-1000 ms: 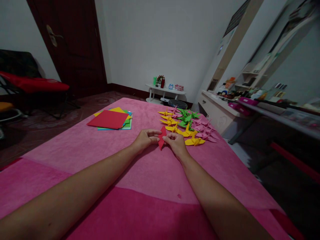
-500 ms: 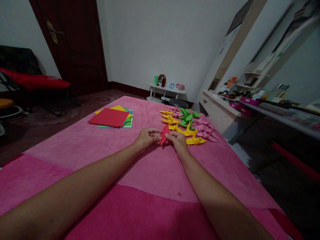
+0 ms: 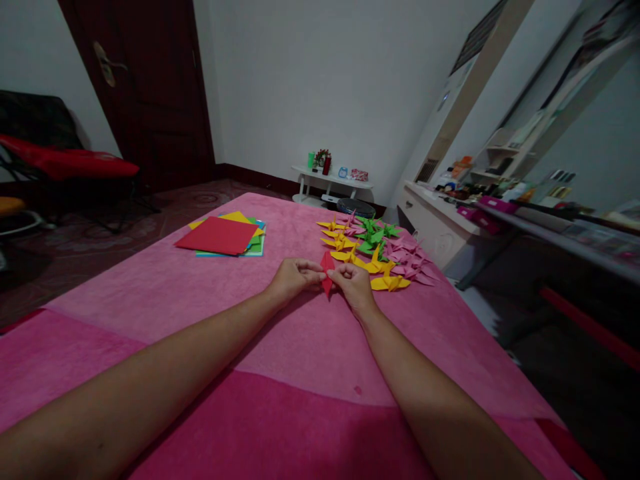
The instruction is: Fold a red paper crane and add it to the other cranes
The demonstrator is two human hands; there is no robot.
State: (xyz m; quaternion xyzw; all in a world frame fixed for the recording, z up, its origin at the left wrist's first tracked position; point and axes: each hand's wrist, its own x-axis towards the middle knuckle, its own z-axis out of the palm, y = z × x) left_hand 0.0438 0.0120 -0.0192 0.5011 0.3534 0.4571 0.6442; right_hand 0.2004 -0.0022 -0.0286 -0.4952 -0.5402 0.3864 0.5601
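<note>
Between my hands, just above or on the pink-covered table, is a piece of folded red origami paper [image 3: 327,265] in a narrow diamond shape, one point toward me. My left hand [image 3: 299,275] pinches its left edge between thumb and fingers. On the opposite edge, my right hand [image 3: 351,279] grips it the same way. Right beyond my right hand stand folded paper cranes: yellow ones [image 3: 390,283] nearest, green ones [image 3: 373,233] and pink ones [image 3: 407,257] behind and to the right. Fingertips hide parts of the red paper's sides.
A stack of coloured paper sheets, a red sheet [image 3: 217,235] on top, lies at the table's left. The pink cloth [image 3: 200,313] covers the table. Beyond it stand a small white shelf [image 3: 333,177], a cluttered dresser [image 3: 440,210] at right and a red-draped chair [image 3: 70,162] at left.
The red paper has turned from a slant to nearly upright in the view, its near point swinging slightly right. Both hands keep hold of it and have barely moved.
</note>
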